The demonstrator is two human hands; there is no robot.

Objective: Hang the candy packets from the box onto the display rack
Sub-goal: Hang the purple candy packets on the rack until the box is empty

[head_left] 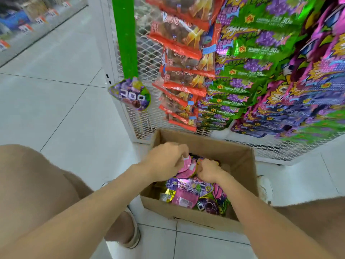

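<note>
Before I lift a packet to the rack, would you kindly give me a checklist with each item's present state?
1. Left hand grips the pink packet: ok.
2. Right hand has a packet: cannot tell; its curled fingers are down among the packets.
3. Box is open, with more packets within reach: ok.
4. Free hook on the rack: cannot tell; no hook shows plainly.
5. Purple packet hangs at the rack's left edge: ok.
</note>
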